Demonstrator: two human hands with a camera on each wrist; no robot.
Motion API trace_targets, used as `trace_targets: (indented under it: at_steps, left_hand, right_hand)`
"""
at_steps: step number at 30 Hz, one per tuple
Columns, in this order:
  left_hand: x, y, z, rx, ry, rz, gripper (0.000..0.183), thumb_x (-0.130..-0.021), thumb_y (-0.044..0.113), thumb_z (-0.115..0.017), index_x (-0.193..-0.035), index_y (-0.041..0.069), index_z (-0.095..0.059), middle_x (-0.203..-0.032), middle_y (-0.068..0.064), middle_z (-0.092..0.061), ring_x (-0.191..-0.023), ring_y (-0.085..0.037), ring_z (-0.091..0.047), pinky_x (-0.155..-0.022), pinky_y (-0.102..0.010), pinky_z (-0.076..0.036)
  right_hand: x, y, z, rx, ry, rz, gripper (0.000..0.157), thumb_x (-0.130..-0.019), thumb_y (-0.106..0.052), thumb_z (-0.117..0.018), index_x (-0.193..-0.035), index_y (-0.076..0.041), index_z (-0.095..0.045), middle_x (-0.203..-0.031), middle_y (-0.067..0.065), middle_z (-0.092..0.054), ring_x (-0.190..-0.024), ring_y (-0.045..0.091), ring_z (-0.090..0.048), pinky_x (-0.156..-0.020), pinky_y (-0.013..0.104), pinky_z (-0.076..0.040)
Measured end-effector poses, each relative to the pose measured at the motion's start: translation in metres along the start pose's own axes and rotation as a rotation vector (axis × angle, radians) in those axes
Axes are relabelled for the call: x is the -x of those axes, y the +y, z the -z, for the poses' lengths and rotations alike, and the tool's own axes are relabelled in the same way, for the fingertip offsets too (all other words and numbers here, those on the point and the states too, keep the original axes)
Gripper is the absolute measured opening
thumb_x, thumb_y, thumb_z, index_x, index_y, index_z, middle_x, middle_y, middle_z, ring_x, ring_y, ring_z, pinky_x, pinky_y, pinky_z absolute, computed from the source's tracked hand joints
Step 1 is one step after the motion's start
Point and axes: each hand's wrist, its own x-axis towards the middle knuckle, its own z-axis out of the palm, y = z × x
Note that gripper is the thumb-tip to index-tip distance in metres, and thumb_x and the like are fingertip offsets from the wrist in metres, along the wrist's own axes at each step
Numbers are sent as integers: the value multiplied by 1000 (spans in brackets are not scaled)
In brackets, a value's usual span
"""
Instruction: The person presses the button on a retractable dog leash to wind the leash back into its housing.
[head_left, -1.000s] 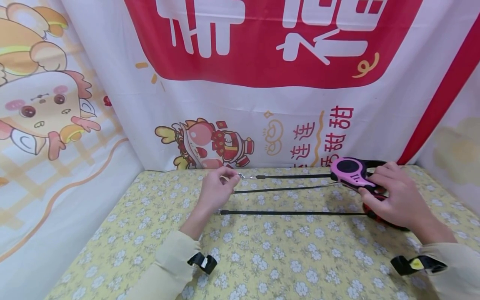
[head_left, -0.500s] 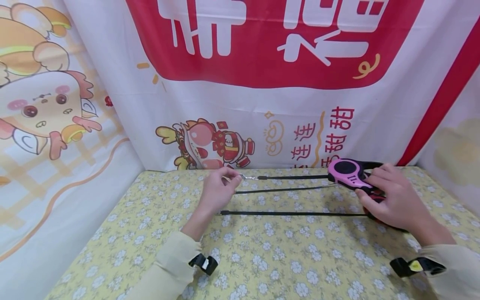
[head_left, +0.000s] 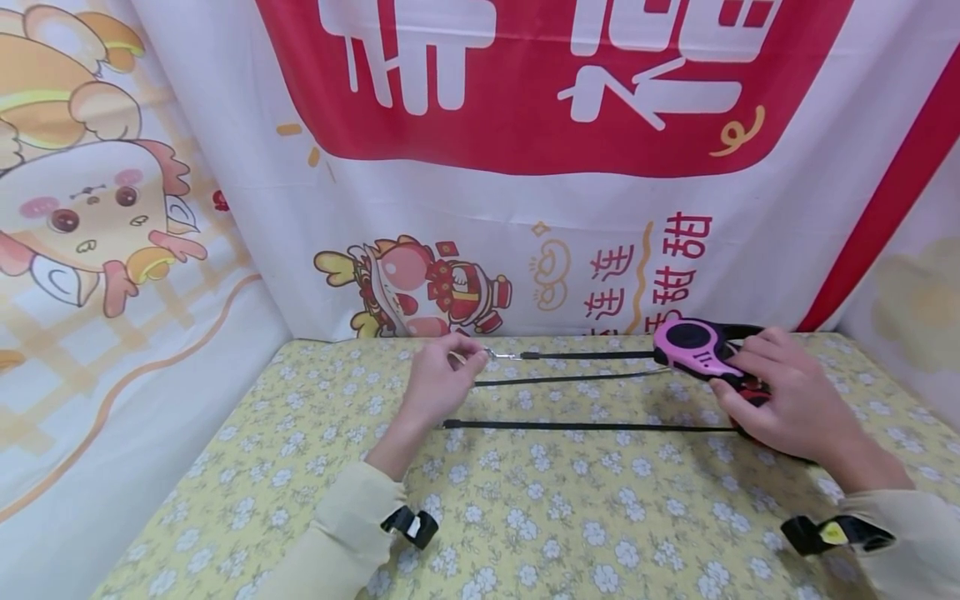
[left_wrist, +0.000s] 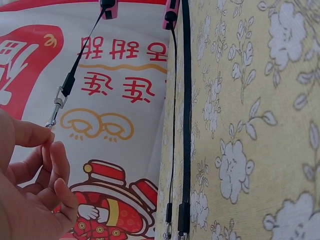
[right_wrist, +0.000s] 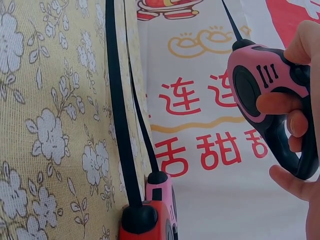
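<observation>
In the head view, the pink leash case [head_left: 693,343] sits at ten o'clock from the right hand [head_left: 795,406], whose fingers curl round its black looped handle [right_wrist: 287,155]. At two o'clock from the left hand [head_left: 441,379], the silver clip [head_left: 504,356] is pinched between thumb and forefinger. A flat black strap [head_left: 588,356] runs straight from clip to case, which carries a round black disc [right_wrist: 246,87] and short black bars
</observation>
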Motion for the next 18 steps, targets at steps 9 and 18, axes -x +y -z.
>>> trace_targets:
  at_steps: [9, 18]
  left_hand:
    - [-1, -1, -1, -7, 0, -17, 12, -103, 24, -69, -107, 14, -75, -98, -5, -70, -73, -20, -57, -60, -28, -46]
    - [0, -2, -2, -6, -2, -29, 12, -104, 24, -70, -108, 13, -74, -99, -5, -69, -74, -20, -57, -60, -27, -47]
  right_hand:
    - [-1, -3, -1, -1, -9, 2, 18, -74, -16, -79, -85, -4, -73, -85, 10, -68, -89, 19, -46, -75, 31, -33]
    - [-2, -5, -1, -5, -15, 0, 20, -71, -17, -82, -86, -6, -74, -88, 8, -71, -90, 20, -47, -75, 30, -35]
